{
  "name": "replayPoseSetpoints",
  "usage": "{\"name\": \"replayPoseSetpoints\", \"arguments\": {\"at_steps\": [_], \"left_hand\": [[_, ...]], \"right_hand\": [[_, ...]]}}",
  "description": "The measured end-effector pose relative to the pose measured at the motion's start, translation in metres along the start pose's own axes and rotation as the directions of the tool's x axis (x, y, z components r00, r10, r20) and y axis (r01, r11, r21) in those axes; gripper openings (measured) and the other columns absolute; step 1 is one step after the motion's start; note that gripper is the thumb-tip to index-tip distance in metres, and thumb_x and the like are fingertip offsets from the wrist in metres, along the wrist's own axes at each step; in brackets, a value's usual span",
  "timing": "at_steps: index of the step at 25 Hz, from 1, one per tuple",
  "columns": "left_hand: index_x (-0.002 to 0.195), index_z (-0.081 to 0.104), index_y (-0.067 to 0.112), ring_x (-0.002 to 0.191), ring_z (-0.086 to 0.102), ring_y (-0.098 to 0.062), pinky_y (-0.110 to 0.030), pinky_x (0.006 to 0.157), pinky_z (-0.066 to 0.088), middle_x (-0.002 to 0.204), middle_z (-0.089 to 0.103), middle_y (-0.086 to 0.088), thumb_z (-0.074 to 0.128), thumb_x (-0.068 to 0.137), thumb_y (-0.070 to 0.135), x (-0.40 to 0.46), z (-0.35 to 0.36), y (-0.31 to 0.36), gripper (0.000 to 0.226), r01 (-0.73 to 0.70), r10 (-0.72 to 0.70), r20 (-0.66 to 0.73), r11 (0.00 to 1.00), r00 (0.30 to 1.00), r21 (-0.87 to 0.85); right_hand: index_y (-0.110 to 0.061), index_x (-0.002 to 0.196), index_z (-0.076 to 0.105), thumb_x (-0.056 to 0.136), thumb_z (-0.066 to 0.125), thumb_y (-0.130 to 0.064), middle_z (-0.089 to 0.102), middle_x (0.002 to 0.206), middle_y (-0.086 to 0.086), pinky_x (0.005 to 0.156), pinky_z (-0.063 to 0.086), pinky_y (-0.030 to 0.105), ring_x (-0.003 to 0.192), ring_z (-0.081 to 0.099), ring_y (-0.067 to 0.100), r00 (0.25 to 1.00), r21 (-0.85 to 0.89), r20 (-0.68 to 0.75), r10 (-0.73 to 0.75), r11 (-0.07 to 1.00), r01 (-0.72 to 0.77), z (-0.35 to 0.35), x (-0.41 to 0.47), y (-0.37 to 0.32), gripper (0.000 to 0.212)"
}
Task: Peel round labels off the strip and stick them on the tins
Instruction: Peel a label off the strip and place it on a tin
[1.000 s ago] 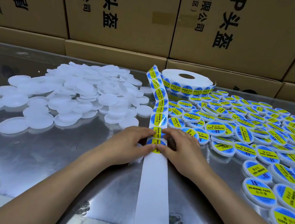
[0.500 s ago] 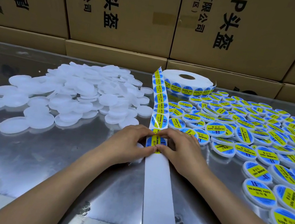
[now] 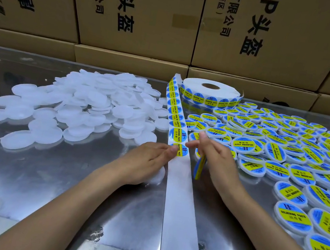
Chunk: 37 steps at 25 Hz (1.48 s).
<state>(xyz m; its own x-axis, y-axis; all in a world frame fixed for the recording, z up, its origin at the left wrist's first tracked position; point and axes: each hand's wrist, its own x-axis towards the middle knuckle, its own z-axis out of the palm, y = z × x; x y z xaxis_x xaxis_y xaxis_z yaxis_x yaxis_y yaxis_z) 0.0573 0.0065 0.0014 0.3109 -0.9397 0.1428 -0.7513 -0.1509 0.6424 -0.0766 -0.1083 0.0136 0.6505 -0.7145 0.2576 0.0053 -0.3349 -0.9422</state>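
Right grip (image 3: 212,155) pinches peeled label (image 3: 199,169); left grip (image 3: 148,161) pinches strip (image 3: 178,193).

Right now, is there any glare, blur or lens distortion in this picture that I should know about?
Head view: bright glare patches on the shiny metal table near the bottom edge; the right hand and the peeled label it pinches are slightly motion-blurred; wide-angle distortion tilts the cardboard boxes outward and stretches the labelled tins at the right edge; the label roll stays fairly sharp.
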Motion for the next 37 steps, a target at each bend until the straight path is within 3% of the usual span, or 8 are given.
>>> {"name": "replayPoseSetpoints", "arguments": {"at_steps": [5, 11, 15, 18, 22, 27, 33, 37], "left_hand": [[0.099, 0.062, 0.008, 0.096, 0.056, -0.023, -0.041, 0.093, 0.042, 0.099, 0.064, -0.008, 0.017, 0.092, 0.057, -0.005, -0.001, 0.006, 0.067, -0.038, 0.038, -0.01, 0.999, 0.999, -0.029], [0.1, 0.059, 0.013, 0.086, 0.048, -0.018, -0.036, 0.083, 0.042, 0.088, 0.056, 0.001, 0.05, 0.094, 0.042, -0.009, -0.01, 0.01, 0.031, -0.045, 0.042, 0.03, 0.993, 0.999, 0.106], [0.114, 0.049, 0.031, 0.095, 0.039, -0.009, -0.029, 0.086, 0.034, 0.1, 0.043, 0.015, 0.063, 0.063, 0.075, -0.011, -0.014, 0.004, 0.069, -0.017, 0.015, 0.008, 0.902, 1.0, 0.431], [0.112, 0.041, 0.037, 0.093, 0.044, -0.004, -0.027, 0.08, 0.037, 0.097, 0.042, 0.02, 0.067, 0.044, 0.081, -0.013, -0.024, -0.004, 0.085, 0.085, -0.076, -0.037, 0.932, 0.996, 0.352], [0.092, 0.052, 0.033, 0.084, 0.048, 0.002, -0.023, 0.072, 0.042, 0.091, 0.049, 0.017, 0.068, 0.046, 0.078, -0.013, -0.029, -0.01, 0.067, 0.165, -0.151, -0.069, 0.932, 0.986, 0.324], [0.115, 0.05, 0.038, 0.086, 0.052, 0.007, -0.009, 0.067, 0.04, 0.103, 0.055, 0.02, 0.082, 0.063, 0.048, -0.011, -0.024, -0.01, 0.063, 0.128, -0.127, -0.024, 0.991, 0.992, 0.039], [0.136, 0.044, 0.024, 0.11, 0.051, -0.001, -0.017, 0.092, 0.041, 0.119, 0.057, 0.005, 0.081, 0.07, 0.017, -0.009, -0.008, 0.002, 0.076, -0.149, 0.14, -0.217, 0.989, 0.966, -0.024], [0.142, 0.034, 0.028, 0.102, 0.051, 0.0, -0.019, 0.087, 0.044, 0.115, 0.054, 0.009, 0.083, 0.068, 0.02, -0.009, -0.001, 0.011, 0.089, -0.227, 0.211, -0.288, 0.974, 0.934, -0.021]], "right_hand": [[-0.025, 0.063, 0.067, 0.072, 0.059, -0.05, 0.072, 0.095, -0.002, 0.093, 0.048, 0.042, 0.095, 0.064, 0.008, 0.937, 0.408, 0.254, 0.241, 0.851, -0.33, -0.004, -0.005, -0.011, 0.029], [-0.022, 0.075, 0.06, 0.068, 0.059, -0.051, 0.067, 0.092, -0.002, 0.084, 0.049, 0.039, 0.098, 0.061, 0.013, 0.876, 0.385, 0.377, 0.3, 0.81, -0.443, -0.013, -0.002, -0.008, 0.031], [-0.021, 0.076, 0.064, 0.063, 0.064, -0.048, 0.06, 0.095, 0.002, 0.08, 0.049, 0.038, 0.1, 0.057, 0.018, 0.859, 0.363, 0.389, 0.333, 0.802, -0.474, -0.017, 0.001, -0.007, 0.031], [-0.021, 0.075, 0.066, 0.065, 0.065, -0.046, 0.063, 0.09, 0.001, 0.08, 0.051, 0.038, 0.094, 0.059, 0.018, 0.846, 0.351, 0.407, 0.344, 0.796, -0.492, -0.021, 0.004, -0.006, 0.027], [-0.022, 0.073, 0.069, 0.063, 0.067, -0.044, 0.065, 0.088, 0.0, 0.078, 0.052, 0.037, 0.092, 0.061, 0.018, 0.831, 0.356, 0.421, 0.364, 0.776, -0.521, -0.023, 0.005, -0.004, 0.025], [-0.024, 0.091, 0.071, 0.063, 0.07, -0.036, 0.067, 0.104, 0.001, 0.082, 0.055, 0.035, 0.108, 0.062, 0.017, 0.832, 0.356, 0.422, 0.36, 0.778, -0.517, -0.021, 0.005, 0.001, 0.031], [-0.02, 0.093, 0.071, 0.058, 0.074, -0.037, 0.073, 0.102, 0.0, 0.082, 0.055, 0.03, 0.093, 0.067, 0.01, 0.857, 0.307, 0.406, 0.317, 0.836, -0.455, -0.017, 0.003, 0.003, 0.039], [-0.02, 0.086, 0.074, 0.056, 0.075, -0.04, 0.074, 0.097, -0.002, 0.088, 0.05, 0.03, 0.088, 0.067, 0.007, 0.856, 0.257, 0.422, 0.299, 0.866, -0.429, -0.016, 0.001, 0.003, 0.036]]}}
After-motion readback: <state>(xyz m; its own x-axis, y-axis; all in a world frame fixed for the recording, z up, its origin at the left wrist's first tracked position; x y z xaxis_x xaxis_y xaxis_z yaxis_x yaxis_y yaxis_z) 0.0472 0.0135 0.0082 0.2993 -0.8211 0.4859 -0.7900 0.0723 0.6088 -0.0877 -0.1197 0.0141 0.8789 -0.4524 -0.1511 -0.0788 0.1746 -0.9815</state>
